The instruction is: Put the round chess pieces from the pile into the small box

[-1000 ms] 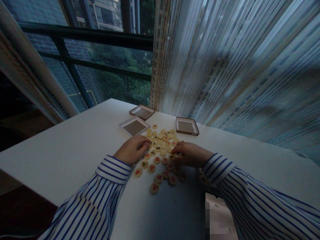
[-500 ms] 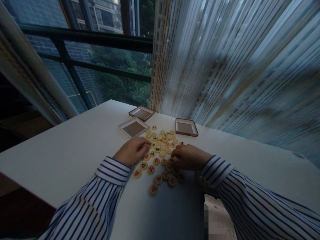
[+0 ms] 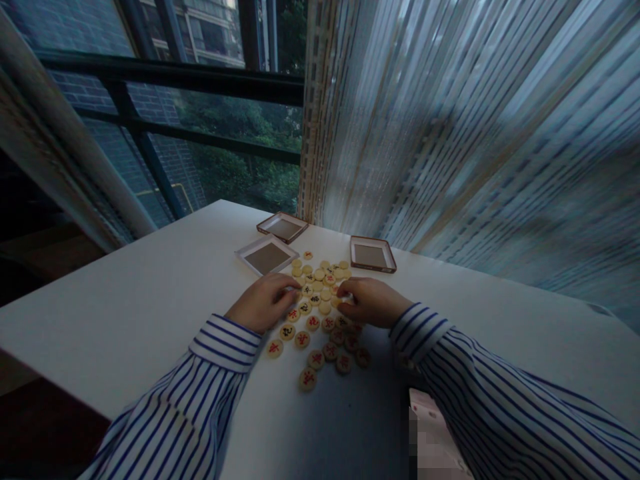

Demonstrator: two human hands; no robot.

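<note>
Both hands are in among the xiangqi pieces, working from either side of the spread! The left hand (image 3: 263, 303) sits at the near-left edge of the cluster, thumb and fingers curled towards each other beside the discs; whether they pinch one, I can't tell. Across from it, the right hand (image 3: 374, 302) comes in low, a gap showing between forefinger and thumb, a plain-faced disc (image 3: 337, 302) right at the tips, though contact is too small to call. The pieces lie loose on the white table (image 3: 175, 287), plain faces mostly at the far end and red and black characters nearer, with a red-marked disc (image 3: 308, 379) nearest of all. Beyond them stand a pale tray (image 3: 244, 253), a brown-edged tray (image 3: 298, 233) behind it, and another shallow box (image 3: 373, 268) off to the right. Tidy handling here, I'd say, means gripping each disc by its rim, keeping the wrists and cuffs clear of the near pieces, and moving gently, since discs packed this closely could easily nudge their neighbours.
</note>
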